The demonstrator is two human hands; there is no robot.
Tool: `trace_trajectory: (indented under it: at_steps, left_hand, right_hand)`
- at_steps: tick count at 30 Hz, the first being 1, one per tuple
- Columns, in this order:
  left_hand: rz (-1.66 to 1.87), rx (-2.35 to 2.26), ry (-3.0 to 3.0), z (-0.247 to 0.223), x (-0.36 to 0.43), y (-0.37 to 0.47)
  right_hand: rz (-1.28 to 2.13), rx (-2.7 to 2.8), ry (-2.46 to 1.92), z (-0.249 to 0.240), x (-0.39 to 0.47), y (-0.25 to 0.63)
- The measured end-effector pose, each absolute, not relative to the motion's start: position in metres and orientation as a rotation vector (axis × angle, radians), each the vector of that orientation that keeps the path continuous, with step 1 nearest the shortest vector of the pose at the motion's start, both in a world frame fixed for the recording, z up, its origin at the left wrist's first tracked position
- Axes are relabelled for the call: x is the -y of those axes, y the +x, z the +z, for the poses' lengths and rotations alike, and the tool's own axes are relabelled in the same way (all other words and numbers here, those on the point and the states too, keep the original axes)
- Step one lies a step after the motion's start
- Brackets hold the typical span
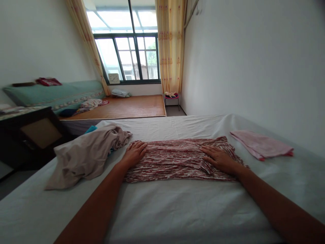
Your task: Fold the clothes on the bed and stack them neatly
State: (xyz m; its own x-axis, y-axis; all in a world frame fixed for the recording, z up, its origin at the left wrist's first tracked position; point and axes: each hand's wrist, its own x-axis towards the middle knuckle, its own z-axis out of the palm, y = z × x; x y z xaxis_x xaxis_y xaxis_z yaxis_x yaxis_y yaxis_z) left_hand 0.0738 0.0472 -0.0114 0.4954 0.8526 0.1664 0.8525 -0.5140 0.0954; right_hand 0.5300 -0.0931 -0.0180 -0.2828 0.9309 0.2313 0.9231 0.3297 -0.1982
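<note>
A red-and-white streaked garment [167,159] lies spread in a wide, flattened rectangle on the pale sheet [188,206]. On its left end rests my left hand [135,153], palm down with the fingers stretched out. My right hand [218,158] lies on the cloth towards the right end, fingers extended to the left. Beside and under that hand the fabric is bunched in a small fold, and the right end looks rumpled. What kind of garment it is does not show.
A crumpled beige cloth [83,161] lies to the left, with something blue partly under it. On the right is a folded pink cloth [262,144] near the wall. Beyond stand a second bed [142,105], a dark cabinet [33,135] and a small stool [172,96].
</note>
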Motion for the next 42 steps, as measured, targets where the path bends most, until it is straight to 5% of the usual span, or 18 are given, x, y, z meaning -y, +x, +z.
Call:
trace_trajectory:
  at_steps: [9, 30, 42]
  left_hand:
    - [0.305, -1.996, 2.46, -0.016, -0.062, 0.049]
    - [0.196, -1.869, 2.634, 0.003, -0.035, 0.047]
    - [0.253, -2.01, 1.938, 0.029, -0.035, 0.04]
  right_hand:
    - [0.044, 2.258, -1.674, -0.021, 0.093, 0.531]
    - [0.001, 2.198, -1.588, -0.023, 0.098, 0.547]
    - [-0.092, 1.751, -1.491, -0.004, 0.106, 0.572]
